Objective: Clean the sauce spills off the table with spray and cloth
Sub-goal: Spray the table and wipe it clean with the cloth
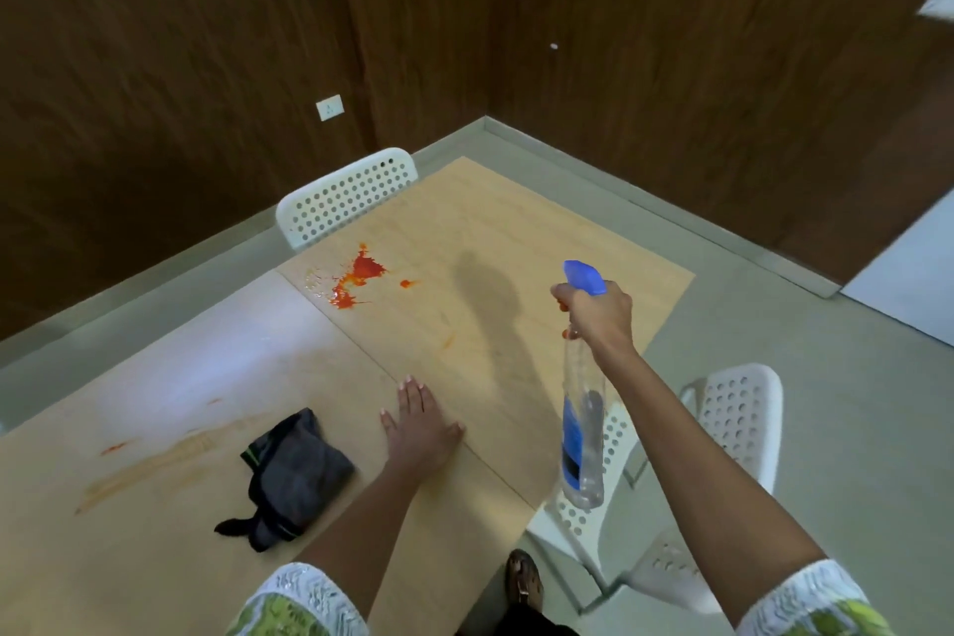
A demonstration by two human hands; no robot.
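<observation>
- Nearest to me, two patterned sleeve cuffs frame the bottom edge, with a sandalled foot on the grey floor between them.
- A dark grey cloth lies crumpled on the light wooden tabletop, just left of my left forearm, touched by neither of the hands.
- My left hand rests flat on the tabletop, palm down and fingers straight, holding nothing.
- My right hand is raised above the tabletop's right edge, fingers wrapped round the neck of a clear spray bottle with a blue label; its blue trigger head points toward the far left.
- Left of the cloth, a pale orange smear streaks the tabletop, with a small red fleck beside it.
- Farther off, a red sauce splatter sits near the far left edge, a wet glistening patch touching its left side and one small drop just to its right.
- A white perforated chair stands behind the far edge; another stands at right, beyond the bottle.
- Dark wood-panelled walls close the corner.
</observation>
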